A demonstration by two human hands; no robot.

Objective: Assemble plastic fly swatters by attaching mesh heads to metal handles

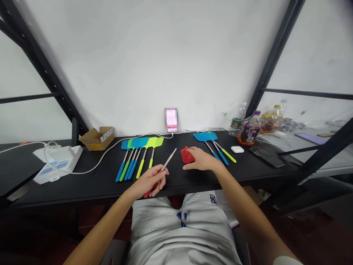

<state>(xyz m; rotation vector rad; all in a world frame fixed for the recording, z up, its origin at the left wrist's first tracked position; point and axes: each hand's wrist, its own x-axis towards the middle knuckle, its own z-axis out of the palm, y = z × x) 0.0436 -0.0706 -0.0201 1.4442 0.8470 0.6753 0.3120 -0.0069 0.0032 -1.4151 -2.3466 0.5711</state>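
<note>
My left hand (153, 179) is closed around the red grip (149, 192) of a fly swatter handle. Its bare metal rod (169, 157) slants up to the right, with no head on its tip. Just right of the rod is a red mesh swatter head (187, 156), its short neck pointing away from me. My right hand (200, 159) reaches over the head's right side, thumb and fingers apart; part of the head is hidden beneath it. To the left lie several blue, green and yellow fly swatters (140, 142) in a row.
More blue and yellow swatters (205, 137) lie at right. A phone (171, 120) leans on the wall, its cable crossing the black table (96, 180). An open carton (97, 140) and power strip (59, 165) stand left. Bottles (249, 129), a white case (237, 149) and a dark phone (267, 156) occupy the right.
</note>
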